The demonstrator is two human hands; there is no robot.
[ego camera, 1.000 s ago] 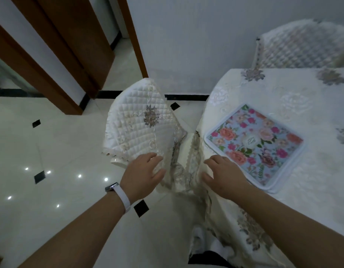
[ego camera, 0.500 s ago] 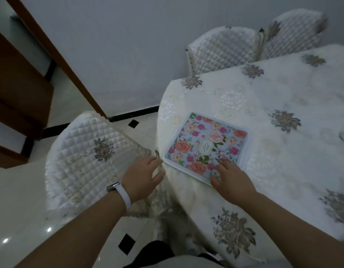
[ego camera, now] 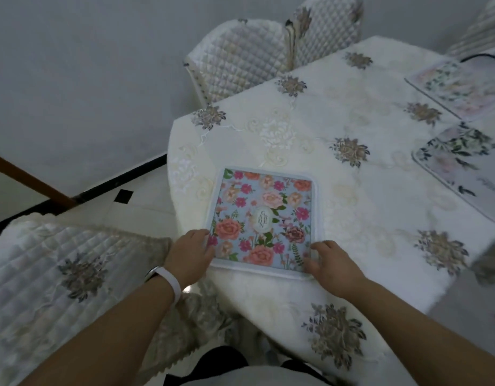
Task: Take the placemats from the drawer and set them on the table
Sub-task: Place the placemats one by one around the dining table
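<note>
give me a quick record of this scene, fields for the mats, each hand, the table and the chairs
bright floral placemat: flat on the table, near its edge, in front of the person
left hand: touching the mat's near left corner; pinching or not, cannot tell
right hand: fingers spread, resting on the mat's near right corner
pale placemat: flat, at right
far placemat: flat, far right
table: under a cream embroidered cloth
near chair: left, quilted cover
far chair: beyond the table, quilted cover
</note>
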